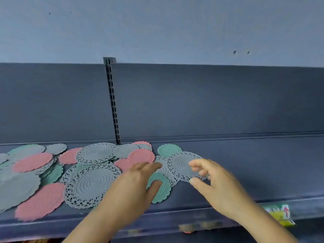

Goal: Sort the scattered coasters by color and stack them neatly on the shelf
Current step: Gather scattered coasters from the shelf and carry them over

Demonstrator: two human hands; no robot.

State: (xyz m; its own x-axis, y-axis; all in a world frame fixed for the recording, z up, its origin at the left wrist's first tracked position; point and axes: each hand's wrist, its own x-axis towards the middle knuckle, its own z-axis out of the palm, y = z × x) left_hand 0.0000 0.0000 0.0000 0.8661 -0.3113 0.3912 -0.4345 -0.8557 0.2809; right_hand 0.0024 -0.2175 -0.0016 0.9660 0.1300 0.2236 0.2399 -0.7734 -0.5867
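Note:
Round coasters in grey, pink and teal lie scattered and overlapping on the dark shelf [245, 172], mostly on its left half. My left hand [140, 183] hovers flat over a teal ribbed coaster [162, 189], fingers spread toward a pink coaster [141, 156]. My right hand [212, 179] reaches over a grey lace-edged coaster [180, 165], thumb and fingers curled apart near its front edge; I cannot tell if they touch it. A large grey lace coaster [91, 185] lies left of my left hand. A small teal coaster [169, 149] sits at the back.
The shelf's right half shows bare dark surface. A slotted upright rail [113, 102] runs down the back panel. A green and yellow label [280, 214] hangs at the shelf's front edge on the right. A pale wall rises above.

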